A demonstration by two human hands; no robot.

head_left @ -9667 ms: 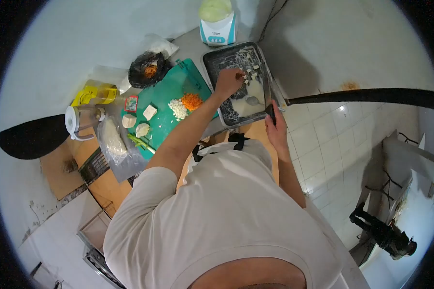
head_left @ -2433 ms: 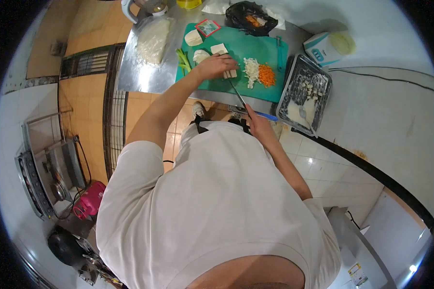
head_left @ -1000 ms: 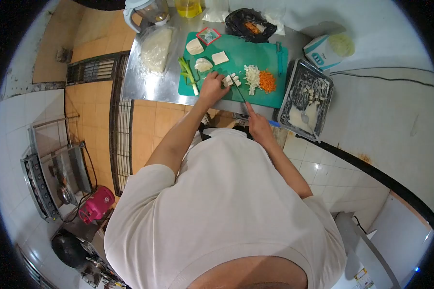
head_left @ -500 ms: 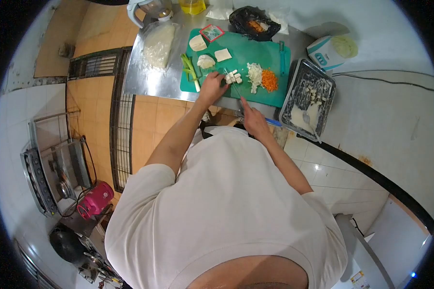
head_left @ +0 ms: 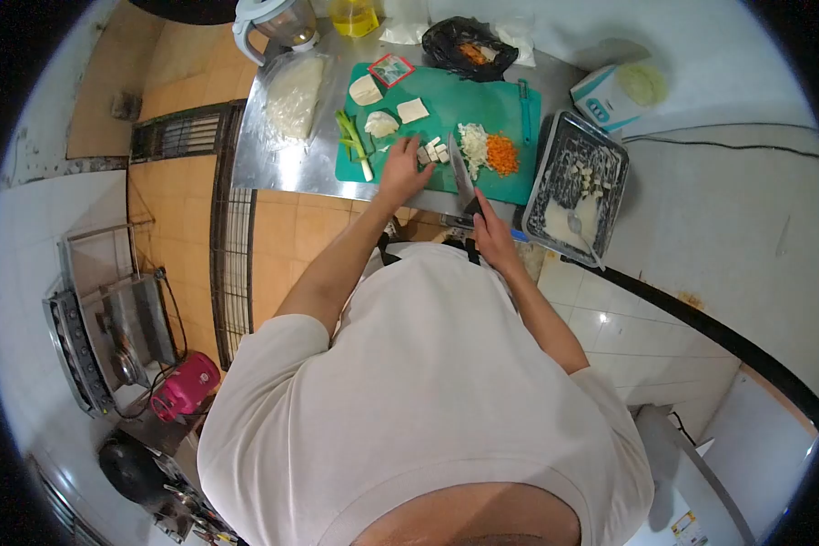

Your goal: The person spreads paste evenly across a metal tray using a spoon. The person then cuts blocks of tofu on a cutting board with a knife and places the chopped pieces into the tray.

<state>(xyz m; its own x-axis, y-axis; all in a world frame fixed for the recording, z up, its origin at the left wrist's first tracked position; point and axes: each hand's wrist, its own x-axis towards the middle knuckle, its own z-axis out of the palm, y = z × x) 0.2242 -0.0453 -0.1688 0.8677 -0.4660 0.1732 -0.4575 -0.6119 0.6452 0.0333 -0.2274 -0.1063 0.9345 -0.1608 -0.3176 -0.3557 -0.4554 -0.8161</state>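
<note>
My right hand [head_left: 492, 238] grips the dark handle of a kitchen knife [head_left: 461, 173], its blade pointing away from me over the green cutting board [head_left: 469, 96]. Just left of the blade lie small white cubes [head_left: 437, 149], which look like tofu. My left hand [head_left: 404, 171] rests beside them with its fingers extended and apart, the fingertips close to the cubes. Right of the blade are a pile of chopped white pieces [head_left: 473, 146] and a pile of diced carrot [head_left: 502, 155]. Further back on the board are a white slab [head_left: 412, 110] and two rounded white pieces, one being a pale lump [head_left: 381, 125].
Green onion stalks [head_left: 355, 144] lie at the board's left edge, a peeler [head_left: 524, 109] at its right. A metal tray [head_left: 531, 205] with white powder, cubes and a spoon stands to the right. Behind are a black plastic bag [head_left: 446, 45] and a blender [head_left: 278, 23].
The knife has come out of the cubes and shifted right, its blade now showing broadside. My left hand has loosened, with its fingers extended. The whole view has shifted slightly.
</note>
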